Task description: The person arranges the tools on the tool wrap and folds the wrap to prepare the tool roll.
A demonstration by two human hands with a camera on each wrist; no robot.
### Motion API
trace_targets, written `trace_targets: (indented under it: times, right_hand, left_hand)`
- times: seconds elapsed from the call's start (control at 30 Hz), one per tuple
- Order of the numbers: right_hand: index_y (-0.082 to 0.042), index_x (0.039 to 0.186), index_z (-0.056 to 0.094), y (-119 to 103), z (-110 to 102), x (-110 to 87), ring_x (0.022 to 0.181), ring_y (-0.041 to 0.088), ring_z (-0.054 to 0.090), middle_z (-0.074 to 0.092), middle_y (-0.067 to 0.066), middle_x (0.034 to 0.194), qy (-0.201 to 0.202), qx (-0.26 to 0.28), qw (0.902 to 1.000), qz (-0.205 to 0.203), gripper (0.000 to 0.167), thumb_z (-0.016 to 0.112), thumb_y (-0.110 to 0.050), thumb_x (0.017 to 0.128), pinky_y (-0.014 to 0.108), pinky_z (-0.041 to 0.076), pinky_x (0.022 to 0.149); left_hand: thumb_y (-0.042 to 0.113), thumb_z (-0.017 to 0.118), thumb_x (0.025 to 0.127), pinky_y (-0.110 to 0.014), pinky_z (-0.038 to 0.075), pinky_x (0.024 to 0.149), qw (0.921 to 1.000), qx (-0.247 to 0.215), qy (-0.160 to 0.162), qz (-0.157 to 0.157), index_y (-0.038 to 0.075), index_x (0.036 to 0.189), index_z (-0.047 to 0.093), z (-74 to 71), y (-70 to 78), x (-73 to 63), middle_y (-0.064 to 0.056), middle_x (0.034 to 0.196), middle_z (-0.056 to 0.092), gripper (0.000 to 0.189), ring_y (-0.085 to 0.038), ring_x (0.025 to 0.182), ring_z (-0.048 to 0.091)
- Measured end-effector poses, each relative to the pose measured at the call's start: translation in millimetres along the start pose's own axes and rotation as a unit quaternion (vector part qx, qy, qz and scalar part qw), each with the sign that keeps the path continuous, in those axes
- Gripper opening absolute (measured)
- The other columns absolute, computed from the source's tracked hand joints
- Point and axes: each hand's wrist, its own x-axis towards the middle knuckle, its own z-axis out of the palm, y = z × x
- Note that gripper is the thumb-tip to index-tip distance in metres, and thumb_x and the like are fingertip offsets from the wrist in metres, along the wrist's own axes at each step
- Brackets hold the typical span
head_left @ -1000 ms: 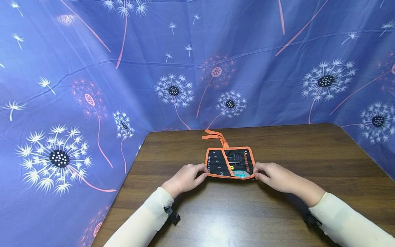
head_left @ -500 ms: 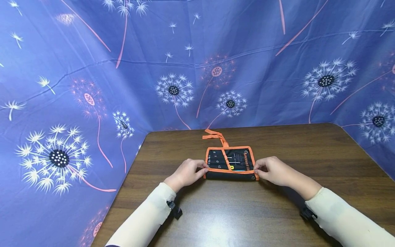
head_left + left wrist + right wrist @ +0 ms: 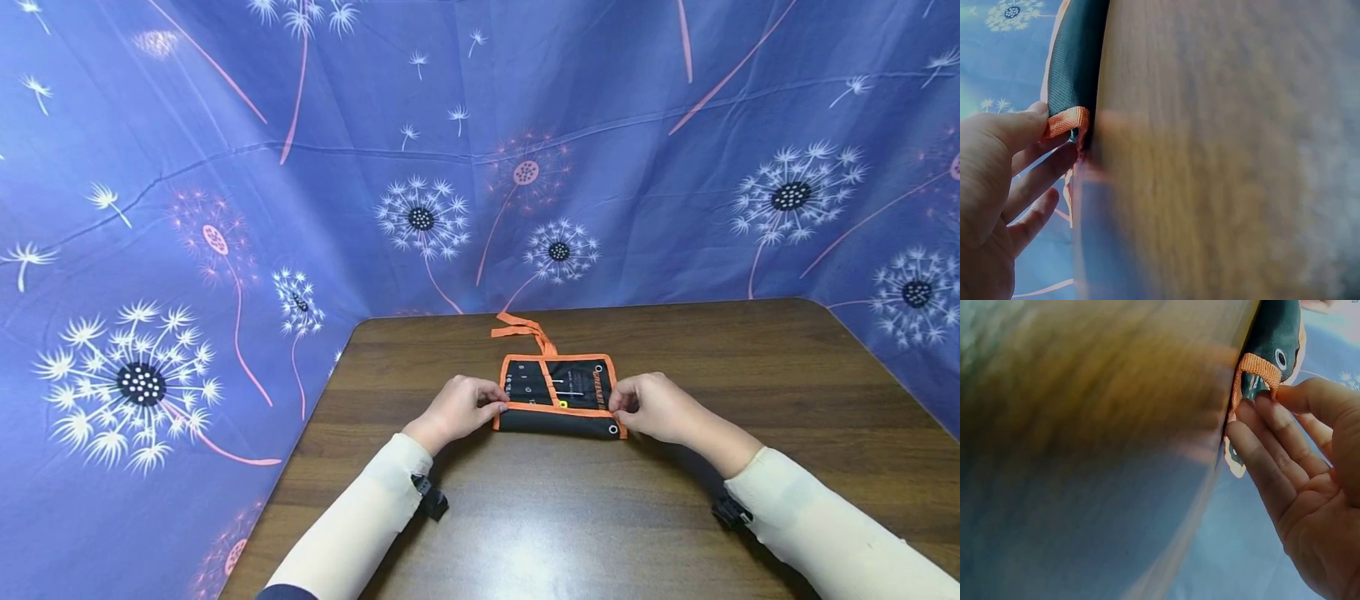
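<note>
A black fabric tool roll (image 3: 555,423) with orange trim lies near the middle of the table in the head view. Its near edge is folded over toward the back, and a metal eyelet (image 3: 612,430) shows on the fold. My left hand (image 3: 456,410) pinches the left end of the fold. At the right end, the thumb and fingers of my right hand (image 3: 656,406) do the same. In the right wrist view the orange-bound end (image 3: 1261,365) curves round a hollow. Numbered pockets and orange lettering remain visible behind the fold, with a small yellow spot beside it.
An orange tie strap (image 3: 534,327) runs from the roll's far edge toward the back of the brown wooden table (image 3: 420,358). Behind the table hangs a blue cloth (image 3: 637,167) with dandelion prints. Dark straps with small devices sit at both wrists.
Both hands have lifted the tool roll's near edge and turned it over away from me. The fold covers the lower pockets and the turquoise patch. Both hands have shifted slightly toward the back.
</note>
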Motion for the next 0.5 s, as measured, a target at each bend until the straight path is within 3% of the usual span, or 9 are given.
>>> trace_targets:
  times: [0.23, 0.5]
  right_hand:
    - [-0.022, 0.084, 0.068, -2.9, 3.4, 0.1, 0.069, 0.002, 0.058, 0.063, -0.013, 0.076, -0.002, -0.020, 0.9996, -0.020, 0.028, 0.076, 0.005, 0.083, 0.028, 0.050, 0.064]
    - [-0.025, 0.088, 0.072, -6.4, 2.3, -1.0, 0.081, 0.002, 0.066, 0.069, -0.013, 0.087, -0.024, -0.044, 0.9985, -0.023, 0.027, 0.078, 0.001, 0.085, 0.035, 0.054, 0.073]
  left_hand:
    - [0.023, 0.077, 0.098, -0.027, 0.053, 0.078, 0.9998, 0.017, 0.004, 0.008, 0.026, 0.097, 0.074, 2.8, -2.6, 4.4, 0.023, 0.083, 0.069, 0.005, 0.007, 0.078, 0.064]
    - [0.024, 0.074, 0.101, -0.027, 0.054, 0.087, 0.9973, 0.055, 0.004, 0.049, 0.028, 0.103, 0.080, 3.0, -2.2, 3.2, 0.017, 0.100, 0.074, 0.008, 0.005, 0.094, 0.066]
